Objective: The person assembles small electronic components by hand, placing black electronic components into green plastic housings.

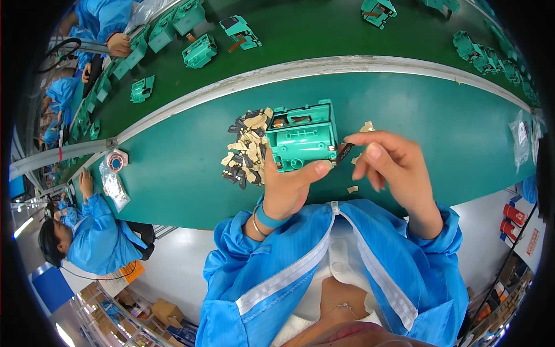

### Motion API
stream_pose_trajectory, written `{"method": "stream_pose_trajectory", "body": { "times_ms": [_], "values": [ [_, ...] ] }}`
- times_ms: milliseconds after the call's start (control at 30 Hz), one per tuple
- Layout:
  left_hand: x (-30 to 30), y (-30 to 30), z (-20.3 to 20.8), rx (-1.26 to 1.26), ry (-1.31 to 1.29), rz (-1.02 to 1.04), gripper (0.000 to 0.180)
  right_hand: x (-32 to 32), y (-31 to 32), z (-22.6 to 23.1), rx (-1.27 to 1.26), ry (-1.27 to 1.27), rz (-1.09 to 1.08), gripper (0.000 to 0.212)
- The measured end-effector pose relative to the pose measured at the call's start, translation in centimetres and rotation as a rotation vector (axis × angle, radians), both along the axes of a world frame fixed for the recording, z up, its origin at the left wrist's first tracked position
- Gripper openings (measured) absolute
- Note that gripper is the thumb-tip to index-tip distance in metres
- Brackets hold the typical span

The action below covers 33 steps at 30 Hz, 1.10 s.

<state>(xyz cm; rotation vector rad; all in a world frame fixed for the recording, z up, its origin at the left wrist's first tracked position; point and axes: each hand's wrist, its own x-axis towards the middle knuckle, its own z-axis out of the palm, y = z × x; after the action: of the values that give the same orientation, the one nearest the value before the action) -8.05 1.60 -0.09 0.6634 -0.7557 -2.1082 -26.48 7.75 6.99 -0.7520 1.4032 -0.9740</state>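
Note:
A teal plastic housing [303, 143] with an open compartment on its far side is held over the bench by my left hand [289, 188]. The thumb lies across its near edge; the other fingers are mostly hidden beneath it. From the housing's right side sticks out a small black strip [345, 152]. My right hand [396, 165] is just beside that strip, the index fingertip at its upper end, thumb and index apart. Left of the housing lies a pile of small black and beige pieces [248, 147]. Small beige scraps [352, 189] lie near my right hand.
Beyond a pale rail [370, 65], more teal housings [199, 51] stand on a dark green surface. A tape roll [117, 160] and a clear plastic bag [114, 185] are at the bench's left; another bag [518, 139] is at right. A co-worker [104, 231] sits at left.

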Motion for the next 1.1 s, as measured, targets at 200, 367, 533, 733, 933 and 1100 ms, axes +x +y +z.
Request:
{"method": "stream_pose_trajectory", "body": {
  "times_ms": [200,367,533,733,933,1100],
  "values": [
    [-0.4,0.0,1.6,-0.010,-0.077,0.015,0.083,0.2,1.1,-1.0,-0.525,0.432,-0.128,0.056],
    [-0.4,-0.1,1.7,-0.015,0.136,0.001,0.096,1.8,-0.2,-1.5,-0.810,0.638,-0.111,0.032],
    [-0.2,0.3,1.3,0.091,0.151,-0.026,0.098,2.6,-0.3,-2.0,-0.733,0.510,-0.192,0.015],
    [-0.2,0.8,0.3,0.214,0.354,-0.101,0.070,2.7,-0.6,-1.9,-0.769,0.508,-0.195,0.014],
    [0.4,1.4,-2.4,0.313,0.393,-0.149,0.060,2.8,-0.7,-1.6,-0.805,0.568,-0.203,0.016],
    [0.0,1.1,-0.7,0.336,0.439,-0.141,0.061,2.6,-0.7,-1.6,-0.817,0.592,-0.194,0.016]
  ]
}}
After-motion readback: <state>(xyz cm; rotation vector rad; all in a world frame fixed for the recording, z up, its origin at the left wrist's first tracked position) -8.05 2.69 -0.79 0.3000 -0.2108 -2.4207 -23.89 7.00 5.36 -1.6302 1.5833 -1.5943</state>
